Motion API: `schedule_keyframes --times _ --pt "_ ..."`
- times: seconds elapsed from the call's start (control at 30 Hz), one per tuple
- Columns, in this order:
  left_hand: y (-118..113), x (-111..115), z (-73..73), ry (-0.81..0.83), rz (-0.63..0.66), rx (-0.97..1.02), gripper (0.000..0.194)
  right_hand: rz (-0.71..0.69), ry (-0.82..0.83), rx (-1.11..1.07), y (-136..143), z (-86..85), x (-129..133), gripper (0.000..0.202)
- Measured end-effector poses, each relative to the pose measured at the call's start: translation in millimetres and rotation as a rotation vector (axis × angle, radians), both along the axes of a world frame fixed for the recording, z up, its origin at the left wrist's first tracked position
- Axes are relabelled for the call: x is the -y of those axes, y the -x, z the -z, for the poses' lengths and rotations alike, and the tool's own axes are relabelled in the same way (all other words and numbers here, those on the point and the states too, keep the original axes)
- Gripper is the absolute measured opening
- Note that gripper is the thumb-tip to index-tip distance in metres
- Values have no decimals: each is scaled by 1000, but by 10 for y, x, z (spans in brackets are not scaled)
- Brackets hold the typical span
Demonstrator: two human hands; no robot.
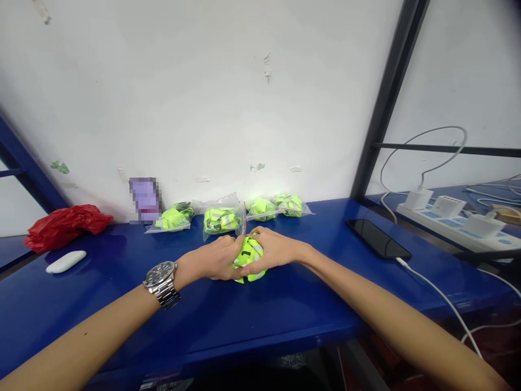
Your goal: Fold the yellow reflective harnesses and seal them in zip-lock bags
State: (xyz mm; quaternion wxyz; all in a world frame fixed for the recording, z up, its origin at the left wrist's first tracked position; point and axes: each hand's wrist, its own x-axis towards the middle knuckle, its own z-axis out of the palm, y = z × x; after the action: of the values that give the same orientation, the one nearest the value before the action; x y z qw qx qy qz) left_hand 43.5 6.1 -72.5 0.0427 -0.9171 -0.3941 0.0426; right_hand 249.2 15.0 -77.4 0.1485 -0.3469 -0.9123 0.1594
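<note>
Clasped a yellow-green fabric bundle [249, 258] between left hand [222, 258] and right hand [277, 251], low on the blue table [211, 320], in front of four clear bags of similar fabric [222, 220]. Had the left fingers curled in, close together, against the bundle's left side. Laid the right fingers over its far right edge and brought the right thumb around the near side, apart from those fingers, with the bundle clamped in that gap. Showed pale bands and a dark mark on the fabric between the hands.

Could not make out the left fingertips, tucked out of sight, nor the bundle's underside. Could not tell whether the thumbs touched. Lost both forearms at the frame's edges, and the power strip [459, 220] at the right. Could not identify the purple item [145, 200] by the wall [203, 98], blurred into blocks. Found only dim, partly hidden shapes below the table.
</note>
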Motion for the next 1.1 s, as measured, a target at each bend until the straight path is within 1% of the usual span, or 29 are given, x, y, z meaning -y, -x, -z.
schedule_keyframes --times 0.07,0.13,0.2,0.33,0.43,0.57,0.63,0.77,0.87,0.97,1.1 --pt "-39 12 -3 7 -19 -6 69 -88 -7 -4 26 -16 13 54" --pt "-72 39 -16 18 -42 -3 68 -120 -31 -15 48 -3 25 46" --pt "-92 77 -31 16 -63 25 66 -80 -65 -49 67 42 33 45" --pt "-76 120 -20 1 -87 186 59 12 -89 -131 116 176 45 58" --pt "-45 92 32 15 -83 338 50 110 -90 -156 168 262 58 69" --pt "-40 28 81 -36 -103 504 53 218 -130 -232 226 314 79 75" --pt "-54 20 62 -86 -107 575 57 237 -120 -333 241 308 89 70" --pt "-93 65 -47 -157 -157 735 66 277 -30 -654 257 253 106 56" --pt "-127 114 -96 -181 -180 845 66 236 17 -870 272 213 108 50" --pt "-168 138 -76 -190 -177 965 64 170 111 -1069 298 198 106 47" --pt "-241 134 -25 -138 -197 1171 59 115 312 -1321 354 182 112 39"
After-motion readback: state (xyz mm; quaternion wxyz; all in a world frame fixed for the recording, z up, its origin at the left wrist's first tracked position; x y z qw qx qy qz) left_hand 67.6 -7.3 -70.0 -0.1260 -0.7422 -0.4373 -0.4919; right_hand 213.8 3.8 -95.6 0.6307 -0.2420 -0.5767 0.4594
